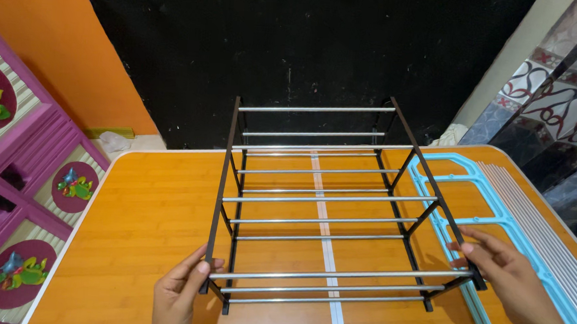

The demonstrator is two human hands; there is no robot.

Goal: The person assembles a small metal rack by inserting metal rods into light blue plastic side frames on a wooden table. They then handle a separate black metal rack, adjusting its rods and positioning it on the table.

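A rack (326,199) with black side frames and several silver cross rods stands on an orange wood-grain table (152,207). My left hand (179,295) grips the near lower corner of the rack's left black frame. My right hand (508,279) holds the near end of the right black frame, fingers wrapped over its top bar. Both hands are at the rack's near side, one at each end.
A light blue plastic frame (499,215) lies flat on the table right of the rack, with a bundle of silver rods (551,225) beside it at the table's right edge. A purple cabinet (13,185) stands to the left. A black wall is behind.
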